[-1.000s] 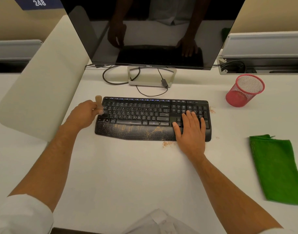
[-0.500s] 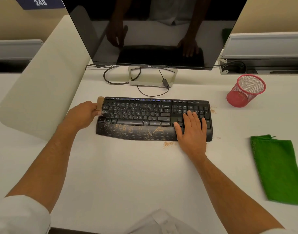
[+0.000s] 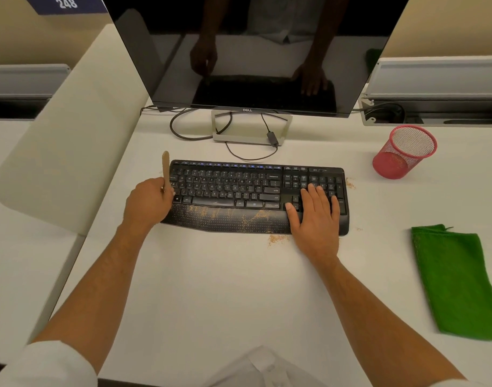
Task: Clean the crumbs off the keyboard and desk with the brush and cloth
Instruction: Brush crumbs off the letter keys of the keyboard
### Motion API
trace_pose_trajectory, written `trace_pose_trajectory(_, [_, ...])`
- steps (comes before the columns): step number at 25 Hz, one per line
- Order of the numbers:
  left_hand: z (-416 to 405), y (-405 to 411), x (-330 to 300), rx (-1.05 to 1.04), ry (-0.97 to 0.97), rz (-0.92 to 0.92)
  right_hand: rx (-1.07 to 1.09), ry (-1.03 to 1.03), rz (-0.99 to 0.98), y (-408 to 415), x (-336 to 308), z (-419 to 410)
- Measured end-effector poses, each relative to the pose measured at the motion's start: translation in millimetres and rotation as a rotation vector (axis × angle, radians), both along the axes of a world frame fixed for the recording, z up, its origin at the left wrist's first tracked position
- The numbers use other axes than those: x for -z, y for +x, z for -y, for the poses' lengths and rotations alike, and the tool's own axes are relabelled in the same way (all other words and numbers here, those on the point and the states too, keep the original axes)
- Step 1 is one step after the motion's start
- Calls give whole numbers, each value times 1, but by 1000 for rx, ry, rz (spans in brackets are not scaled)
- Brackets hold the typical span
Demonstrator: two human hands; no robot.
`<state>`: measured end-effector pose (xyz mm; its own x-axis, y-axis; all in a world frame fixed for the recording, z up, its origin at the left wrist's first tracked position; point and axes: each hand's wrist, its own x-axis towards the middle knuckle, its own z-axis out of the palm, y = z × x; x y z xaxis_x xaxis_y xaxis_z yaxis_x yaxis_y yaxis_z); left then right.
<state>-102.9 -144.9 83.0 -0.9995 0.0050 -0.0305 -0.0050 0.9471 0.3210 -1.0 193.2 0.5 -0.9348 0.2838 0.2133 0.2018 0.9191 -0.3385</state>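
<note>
A black keyboard lies on the white desk with brown crumbs scattered over its palm rest. More crumbs lie on the desk by its front edge and some beside its right end. My left hand grips a wooden-handled brush at the keyboard's left end; the handle points up and the bristles are hidden. My right hand rests flat on the keyboard's right part, fingers spread. A green cloth lies on the desk to the right.
A dark monitor on a metal stand stands behind the keyboard, with cables around it. A red mesh cup lies tilted at the back right. A white divider panel stands on the left.
My left hand has slid slightly toward me along the keyboard's left end, and the brush handle now shows taller above it. My right hand stays where it was.
</note>
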Motion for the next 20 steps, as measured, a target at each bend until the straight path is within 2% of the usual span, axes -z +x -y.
trace_pose_trajectory(2, [5,-5,-4,21,16,181,-1,-6,4,0,0,-1])
trace_pose_trajectory(4, [3,-9,-13,-51,163,306,-5,-11,4,0,0,-1])
trace_pose_trajectory(5, [2,-10,-15,-84,207,278,-6,-12,4,0,0,-1])
trace_pose_trajectory(9, [-3,-3,-15,-149,258,-31,-1,-6,-2,0,0,-1])
trace_pose_trajectory(12, [2,5,-3,-149,348,27,-6,-12,0,0,0,-1])
trace_pose_trajectory(16, [14,1,-7,-109,176,277,1,-3,-1,0,1,-1])
trace_pose_trajectory(18, [15,-3,-14,-92,108,248,1,-3,3,0,0,0])
trace_pose_trajectory(20, [9,-3,-19,-85,96,96,1,-6,3,0,0,0])
